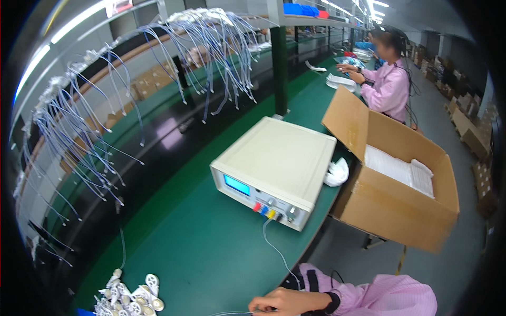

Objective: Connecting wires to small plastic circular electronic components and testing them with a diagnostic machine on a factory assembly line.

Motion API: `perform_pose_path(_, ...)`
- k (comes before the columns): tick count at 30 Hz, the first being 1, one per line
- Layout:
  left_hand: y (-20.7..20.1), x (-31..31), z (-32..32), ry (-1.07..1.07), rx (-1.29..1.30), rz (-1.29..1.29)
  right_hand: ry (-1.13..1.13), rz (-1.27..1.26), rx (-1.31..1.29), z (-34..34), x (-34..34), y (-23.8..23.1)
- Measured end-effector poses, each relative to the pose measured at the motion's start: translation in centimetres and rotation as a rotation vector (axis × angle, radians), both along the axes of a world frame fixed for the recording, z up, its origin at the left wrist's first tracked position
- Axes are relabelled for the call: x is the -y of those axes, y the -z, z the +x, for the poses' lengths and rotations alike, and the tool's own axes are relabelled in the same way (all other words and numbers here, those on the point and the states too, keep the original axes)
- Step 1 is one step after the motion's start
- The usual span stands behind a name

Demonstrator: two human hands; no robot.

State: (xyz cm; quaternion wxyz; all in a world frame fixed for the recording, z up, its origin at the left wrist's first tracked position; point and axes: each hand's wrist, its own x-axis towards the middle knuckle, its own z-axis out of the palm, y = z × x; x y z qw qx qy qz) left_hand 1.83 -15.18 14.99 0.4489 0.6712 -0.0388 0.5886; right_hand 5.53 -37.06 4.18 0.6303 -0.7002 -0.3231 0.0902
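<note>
At the bottom edge my right hand (287,302), in a pink sleeve with a black cuff, has its fingers pinched together over the green bench. A thin pale cable (232,314) runs out leftward from those fingers; their tips are partly cut off by the frame. Behind the hand, a grey lead (276,250) hangs down from the coloured terminals of a beige bench tester (274,158) with a lit blue screen. My left hand does not show. Small white plastic parts with round wheel-like pieces (129,298) lie heaped at the lower left.
An open cardboard box (400,221) holding white packed items stands right of the bench. A crumpled white bag (336,172) sits beside the tester. Bundled blue-white cables (211,47) hang from the rail. Farther along, a co-worker (387,84) in pink handles white pieces.
</note>
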Motion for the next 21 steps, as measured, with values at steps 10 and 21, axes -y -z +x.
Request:
perform_pose_path(10,-10.1,1.2,5.5,0.345,-0.398,-0.011,0.195,-0.123,0.088,0.4,2.3,1.9)
perform_pose_path(21,-20.6,-0.5,25.6,-0.043,-0.213,0.373,0.254,-0.108,-0.063,3.8,3.7,4.0)
